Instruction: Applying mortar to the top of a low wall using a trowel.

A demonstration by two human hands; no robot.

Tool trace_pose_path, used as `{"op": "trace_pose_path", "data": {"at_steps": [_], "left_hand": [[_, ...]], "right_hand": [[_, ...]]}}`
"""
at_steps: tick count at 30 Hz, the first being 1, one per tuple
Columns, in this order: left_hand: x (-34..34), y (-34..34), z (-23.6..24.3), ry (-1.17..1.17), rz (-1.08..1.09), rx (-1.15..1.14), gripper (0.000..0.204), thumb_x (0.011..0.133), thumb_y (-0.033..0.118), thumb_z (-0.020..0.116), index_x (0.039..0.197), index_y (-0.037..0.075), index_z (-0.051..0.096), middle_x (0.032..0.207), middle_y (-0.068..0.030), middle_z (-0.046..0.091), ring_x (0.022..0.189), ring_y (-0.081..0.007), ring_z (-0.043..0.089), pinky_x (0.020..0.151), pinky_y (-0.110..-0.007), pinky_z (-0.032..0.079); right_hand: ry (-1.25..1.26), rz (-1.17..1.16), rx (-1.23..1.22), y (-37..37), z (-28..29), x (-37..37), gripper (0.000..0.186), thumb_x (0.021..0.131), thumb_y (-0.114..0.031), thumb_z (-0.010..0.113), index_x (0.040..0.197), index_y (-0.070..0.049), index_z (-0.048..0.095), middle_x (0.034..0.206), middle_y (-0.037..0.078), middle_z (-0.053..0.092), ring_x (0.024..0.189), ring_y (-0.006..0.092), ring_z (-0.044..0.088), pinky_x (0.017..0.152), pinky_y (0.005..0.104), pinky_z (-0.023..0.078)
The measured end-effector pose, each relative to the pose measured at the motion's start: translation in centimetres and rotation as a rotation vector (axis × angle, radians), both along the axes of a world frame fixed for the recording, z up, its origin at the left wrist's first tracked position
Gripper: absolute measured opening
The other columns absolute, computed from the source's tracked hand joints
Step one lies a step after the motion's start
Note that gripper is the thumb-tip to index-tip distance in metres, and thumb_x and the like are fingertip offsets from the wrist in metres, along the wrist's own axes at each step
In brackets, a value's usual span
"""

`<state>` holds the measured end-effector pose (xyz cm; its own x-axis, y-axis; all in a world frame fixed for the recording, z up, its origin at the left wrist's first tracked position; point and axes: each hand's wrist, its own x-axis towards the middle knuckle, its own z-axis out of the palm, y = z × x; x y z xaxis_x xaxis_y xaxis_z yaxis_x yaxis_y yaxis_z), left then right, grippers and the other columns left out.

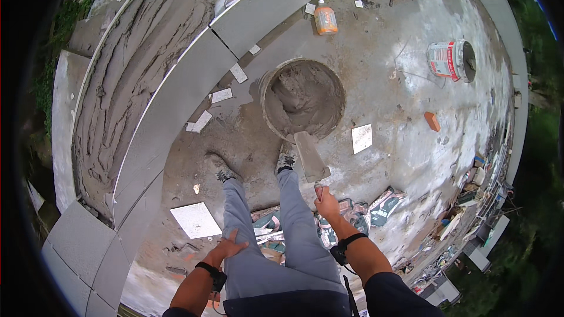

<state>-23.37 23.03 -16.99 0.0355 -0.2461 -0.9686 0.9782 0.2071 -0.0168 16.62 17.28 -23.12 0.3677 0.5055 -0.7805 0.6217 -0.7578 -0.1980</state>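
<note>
My right hand (326, 202) is closed round the handle of a trowel (311, 156), whose long flat blade is coated in grey mortar. The far end of the blade reaches the near rim of a round bucket (265, 107) filled with wet mortar (302, 97). Against my left thigh rests my left hand (230, 246), fingers spread, holding nothing. To the left, a trough-like bed behind the tiled ledge carries a thick layer of ridged mortar (138, 76).
A grey tiled ledge (170, 91) curves along the left. Broken tile pieces (222, 95), a white tile (195, 221), an orange-labelled bottle (325, 19), a tipped bucket (445, 60) and a brick (432, 121) lie around. Crumpled bags (352, 216) lie by my legs; debris (464, 205) lines the right.
</note>
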Motion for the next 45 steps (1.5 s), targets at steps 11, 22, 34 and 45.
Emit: {"op": "trace_pose_path", "data": {"at_steps": [11,22,34,45], "left_hand": [[-3.2,3.2,0.5,-0.274,0.031,0.272,0.103,0.078,0.071,0.057,0.153,0.015,0.015,0.150,-0.0345,0.018,0.141,-0.0482,0.018,0.115,-0.045,0.022],[-8.2,3.3,0.6,-0.452,0.280,0.556,0.085,0.083,0.058,0.062,0.149,0.014,0.030,0.147,-0.0307,0.027,0.136,-0.0479,0.027,0.113,-0.049,0.024],[-8.8,6.4,1.3,-0.467,0.358,0.680,0.076,0.083,0.051,0.063,0.145,0.013,0.038,0.144,-0.0226,0.037,0.133,-0.0411,0.034,0.111,-0.047,0.026],[-0.7,5.6,-0.1,-0.288,0.325,0.804,0.064,0.083,0.040,0.061,0.139,0.015,0.045,0.137,-0.0111,0.049,0.129,-0.0302,0.041,0.110,-0.044,0.028]], "right_hand": [[-0.409,0.846,-0.115,20.9,16.3,13.9,0.024,0.083,-0.014,0.057,0.104,-0.004,0.051,0.101,0.019,0.065,0.087,0.0362,0.066,0.076,0.0445,0.052],[-0.252,1.064,-0.815,32.2,6.5,3.9,0.032,0.077,-0.015,0.063,0.108,-0.008,0.071,0.114,0.010,0.068,0.105,0.0260,0.065,0.080,0.0385,0.054],[0.159,0.207,-0.811,31.4,6.5,6.4,0.013,0.071,-0.009,0.062,0.066,-0.011,0.050,0.055,0.002,0.048,0.045,0.0154,0.044,0.041,0.0337,0.034],[-0.104,1.076,-0.300,32.9,13.3,6.8,0.026,0.090,-0.023,0.053,0.107,-0.003,0.053,0.089,0.017,0.067,0.079,0.0215,0.068,0.062,0.0359,0.053]]}}
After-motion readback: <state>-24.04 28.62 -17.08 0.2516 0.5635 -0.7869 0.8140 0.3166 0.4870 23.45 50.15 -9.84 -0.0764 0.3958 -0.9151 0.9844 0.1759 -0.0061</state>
